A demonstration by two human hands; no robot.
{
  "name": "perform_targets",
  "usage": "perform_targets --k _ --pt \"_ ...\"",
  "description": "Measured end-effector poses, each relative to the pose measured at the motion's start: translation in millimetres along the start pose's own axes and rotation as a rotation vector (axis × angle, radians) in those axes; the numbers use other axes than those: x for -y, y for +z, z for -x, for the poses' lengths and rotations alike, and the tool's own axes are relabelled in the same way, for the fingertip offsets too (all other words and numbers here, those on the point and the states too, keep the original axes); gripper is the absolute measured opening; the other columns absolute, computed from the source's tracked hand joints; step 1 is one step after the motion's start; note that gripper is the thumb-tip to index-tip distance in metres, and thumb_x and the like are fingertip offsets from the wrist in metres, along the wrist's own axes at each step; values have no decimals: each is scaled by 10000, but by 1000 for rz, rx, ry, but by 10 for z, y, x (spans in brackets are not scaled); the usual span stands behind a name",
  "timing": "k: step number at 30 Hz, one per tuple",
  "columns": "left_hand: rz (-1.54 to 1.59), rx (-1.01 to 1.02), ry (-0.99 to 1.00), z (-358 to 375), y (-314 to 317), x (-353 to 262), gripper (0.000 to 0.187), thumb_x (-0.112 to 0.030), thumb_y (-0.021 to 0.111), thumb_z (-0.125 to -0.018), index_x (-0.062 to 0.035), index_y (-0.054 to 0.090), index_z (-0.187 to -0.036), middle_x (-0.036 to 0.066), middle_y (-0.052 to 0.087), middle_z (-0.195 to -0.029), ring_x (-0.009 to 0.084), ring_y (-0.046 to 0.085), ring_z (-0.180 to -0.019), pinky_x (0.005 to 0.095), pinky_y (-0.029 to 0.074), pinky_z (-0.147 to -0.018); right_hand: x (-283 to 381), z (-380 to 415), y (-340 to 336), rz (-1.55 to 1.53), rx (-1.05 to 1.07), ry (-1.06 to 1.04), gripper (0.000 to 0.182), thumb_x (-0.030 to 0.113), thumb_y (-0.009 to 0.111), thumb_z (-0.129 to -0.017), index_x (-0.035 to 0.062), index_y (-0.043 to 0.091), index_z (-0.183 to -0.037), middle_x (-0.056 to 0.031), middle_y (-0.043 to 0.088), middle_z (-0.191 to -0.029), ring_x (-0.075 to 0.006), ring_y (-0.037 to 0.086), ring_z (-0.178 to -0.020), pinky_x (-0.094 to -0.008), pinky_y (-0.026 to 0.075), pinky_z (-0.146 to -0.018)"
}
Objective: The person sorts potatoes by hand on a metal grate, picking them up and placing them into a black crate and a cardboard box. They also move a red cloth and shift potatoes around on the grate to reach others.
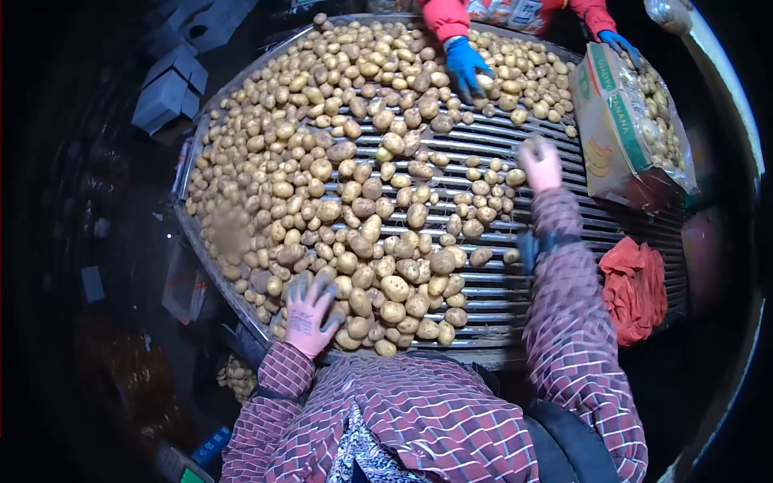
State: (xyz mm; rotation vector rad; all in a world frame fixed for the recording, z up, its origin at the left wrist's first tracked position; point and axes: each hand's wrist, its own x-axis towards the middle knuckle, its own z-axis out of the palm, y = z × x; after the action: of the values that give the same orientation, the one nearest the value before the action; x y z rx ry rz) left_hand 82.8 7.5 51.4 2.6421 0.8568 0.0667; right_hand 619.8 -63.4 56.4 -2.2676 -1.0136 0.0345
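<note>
Many potatoes [266, 161] of mixed sizes cover a slatted metal table [491, 302]. My left hand [311, 314], in a pink glove with grey fingertips, rests with its fingers spread on potatoes at the near left edge. Out over the slats on the right is my right hand [541, 165], in a pink glove and blurred by motion. Its fingers point away from me, beside a few small potatoes, and whether it holds something is not clear.
Across the table a co-worker's blue-gloved hand [467, 66] touches potatoes; the other [620, 44] is at a banana carton [604, 137] holding bagged potatoes. A red cloth or bag [634, 290] lies at the right. White boxes [169, 92] stand beyond the left edge.
</note>
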Motion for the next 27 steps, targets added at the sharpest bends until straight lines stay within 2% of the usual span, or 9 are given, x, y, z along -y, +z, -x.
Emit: perform_targets --k 3,4,9,13,17,19,21,24,27 --pt "37 -182 -124 162 -30 147 607 -208 676 -700 -71 494 -1263 162 368 -1404 423 309 -1290 527 228 -1089 -1108 -414 377 113 -197 269 592 439 650 -797 116 555 -1284 -212 607 -1147 -326 558 -1125 -390 396 -1009" --pt "13 -211 -216 215 -22 183 622 -205 683 -698 -69 485 -1271 165 367 -1402 425 309 -1287 526 233 -1087 -1701 -584 690 -306 -6 341 615 445 656 -799 109 537 -1301 -203 598 -1180 -322 559 -1123 -382 399 -1007" --pt "-116 -173 -412 497 341 415 700 -266 707 -704 -57 437 -1315 198 353 -1393 424 283 -1303 552 216 -1080 -226 487 804 58 139 -105 383 348 639 -788 224 639 -1150 -113 532 -1277 -307 455 -1196 -431 344 -1032" --pt "-138 -160 -464 530 556 510 683 -285 692 -724 -47 435 -1311 189 360 -1392 422 270 -1317 562 206 -1077 446 1115 793 -218 353 -220 447 315 617 -787 160 587 -1206 -161 553 -1234 -364 522 -1111 -456 425 -970" --pt "-117 -186 -443 522 524 512 655 -274 681 -736 -34 443 -1297 187 367 -1389 428 269 -1319 570 205 -1071 961 1557 407 131 257 -467 446 320 639 -799 79 575 -1169 -127 617 -1105 -322 570 -1020 -440 467 -880" --pt "-111 -201 -440 549 528 528 645 -270 677 -740 -30 448 -1292 189 371 -1386 428 272 -1318 572 207 -1068 1151 1700 209 58 166 -383 421 318 643 -806 90 580 -1155 -108 627 -1032 -300 580 -961 -421 481 -807" --pt "-91 -216 -427 565 544 542 637 -268 671 -742 -30 451 -1290 193 376 -1384 427 276 -1318 574 209 -1065 1314 1855 141 121 444 -411 386 324 639 -812 120 581 -1135 -111 590 -926 -264 613 -819 -408 493 -695" --pt "-62 -193 -448 546 516 522 606 -259 662 -746 -28 465 -1271 189 383 -1383 422 275 -1323 569 214 -1065 1264 1990 470 399 596 -408 416 344 629 -811 151 544 -1170 -104 547 -1076 -263 631 -803 -414 511 -686" --pt "-60 -197 -467 567 509 529 576 -265 654 -750 -20 482 -1242 179 399 -1370 412 290 -1318 566 213 -1067 1386 1758 565 117 586 -192 417 384 658 -765 136 627 -1099 -139 638 -1019 -298 639 -913 -408 515 -791"
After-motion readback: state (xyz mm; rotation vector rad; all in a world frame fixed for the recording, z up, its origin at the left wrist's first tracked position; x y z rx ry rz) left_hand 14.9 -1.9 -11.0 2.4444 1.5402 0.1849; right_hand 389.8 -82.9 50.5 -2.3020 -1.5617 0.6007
